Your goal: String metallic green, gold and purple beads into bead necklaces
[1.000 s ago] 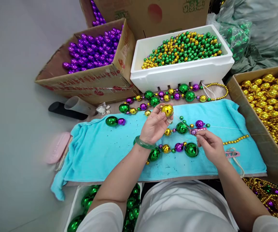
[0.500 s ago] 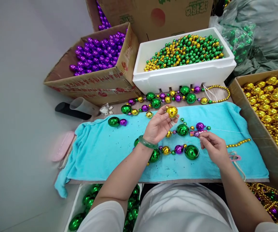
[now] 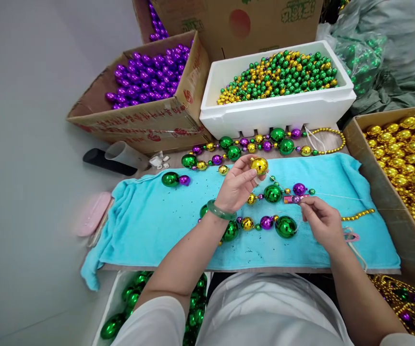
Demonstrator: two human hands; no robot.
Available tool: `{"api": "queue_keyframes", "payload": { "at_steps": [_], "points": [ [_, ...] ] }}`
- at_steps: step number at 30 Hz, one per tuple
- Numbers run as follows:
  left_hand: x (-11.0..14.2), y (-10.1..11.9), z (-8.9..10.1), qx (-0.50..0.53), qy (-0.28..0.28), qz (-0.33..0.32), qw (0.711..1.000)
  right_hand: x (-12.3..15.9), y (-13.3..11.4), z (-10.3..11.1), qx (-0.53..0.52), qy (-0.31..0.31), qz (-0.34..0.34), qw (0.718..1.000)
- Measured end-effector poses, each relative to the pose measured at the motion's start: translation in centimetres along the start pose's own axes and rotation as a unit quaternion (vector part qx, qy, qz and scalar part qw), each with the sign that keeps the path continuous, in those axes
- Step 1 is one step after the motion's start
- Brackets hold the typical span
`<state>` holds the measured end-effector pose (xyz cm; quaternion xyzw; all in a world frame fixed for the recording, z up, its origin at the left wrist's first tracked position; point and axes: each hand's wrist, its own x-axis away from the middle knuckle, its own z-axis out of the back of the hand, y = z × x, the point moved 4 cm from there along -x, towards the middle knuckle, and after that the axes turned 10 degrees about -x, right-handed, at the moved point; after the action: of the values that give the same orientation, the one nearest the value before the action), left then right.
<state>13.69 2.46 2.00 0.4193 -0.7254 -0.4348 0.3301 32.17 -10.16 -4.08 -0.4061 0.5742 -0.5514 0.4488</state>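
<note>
My left hand [image 3: 238, 185] is closed on a large shiny gold bead [image 3: 259, 166], held above the towel. A thin string runs from that bead toward my right hand [image 3: 321, 221], whose fingers pinch a small light-purple bead [image 3: 296, 199]. Below lies a strand with a green bead [image 3: 273, 193]; nearer me is another strand with a big green bead [image 3: 286, 227] at its end. A loose purple bead [image 3: 299, 189] and a small green bead [image 3: 311, 191] rest beyond my right hand. My left forearm hides part of the strands.
A blue towel [image 3: 164, 230] covers the table. Behind it stand a cardboard box [image 3: 139, 125] of purple beads and a white foam box [image 3: 275, 113] of small beads. A box [image 3: 384, 192] of gold beads borders the right. A finished-looking bead necklace [image 3: 234, 153] lies along the back.
My right hand has drawn slightly right with the small purple bead, away from the gold bead. My left hand keeps hold of the gold bead. The whole view has shifted a little.
</note>
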Motion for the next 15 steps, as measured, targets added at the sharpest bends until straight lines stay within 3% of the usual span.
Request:
{"api": "queue_keyframes", "payload": {
  "at_steps": [9,12,15],
  "points": [
    [0.0,-0.4,0.0,-0.028,-0.003,-0.009,1.0,-0.5,0.5,-0.5,-0.065,-0.007,-0.01,0.998],
    [0.3,-0.8,-0.4,-0.08,-0.052,0.011,0.995,-0.6,0.2,-0.8,-0.061,-0.01,-0.009,0.998],
    [-0.3,-1.1,-0.4,-0.219,-0.13,0.034,0.966,-0.8,-0.1,-0.7,-0.07,0.013,-0.008,0.997]
  ]
}}
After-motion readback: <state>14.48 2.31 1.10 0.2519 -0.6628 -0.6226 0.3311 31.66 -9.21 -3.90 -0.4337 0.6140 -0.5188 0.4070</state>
